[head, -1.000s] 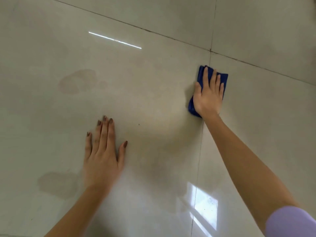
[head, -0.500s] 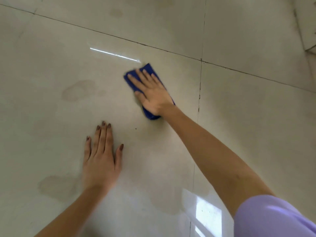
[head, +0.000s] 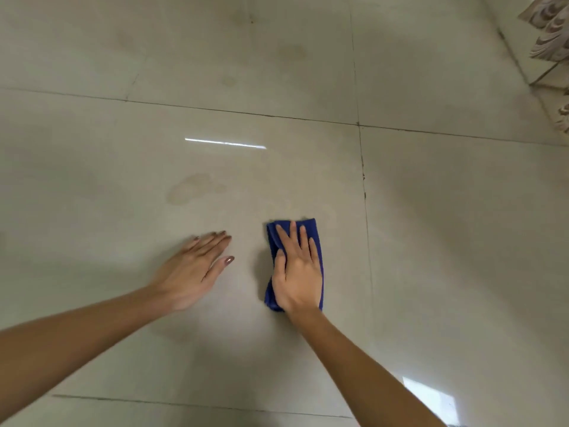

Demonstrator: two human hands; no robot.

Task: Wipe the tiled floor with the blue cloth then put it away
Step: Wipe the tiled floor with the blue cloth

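Note:
The folded blue cloth (head: 309, 231) lies flat on the glossy beige tiled floor (head: 123, 180), in the middle of the view. My right hand (head: 297, 271) presses down on top of it, fingers spread and pointing away from me, covering most of the cloth. My left hand (head: 192, 272) rests on the tile just to the left of the cloth, fingers together, holding nothing. A faint brownish stain (head: 192, 188) marks the tile beyond my left hand.
Dark grout lines (head: 363, 186) cross the floor to the right of the cloth and farther ahead. More pale stains (head: 292, 52) show on the far tiles. A patterned wall edge or skirting (head: 551, 38) stands at the top right corner.
My right hand slid the cloth from the grout line leftward, then back toward me beside my left hand. The view pulled back, and my left hand turned on the tile.

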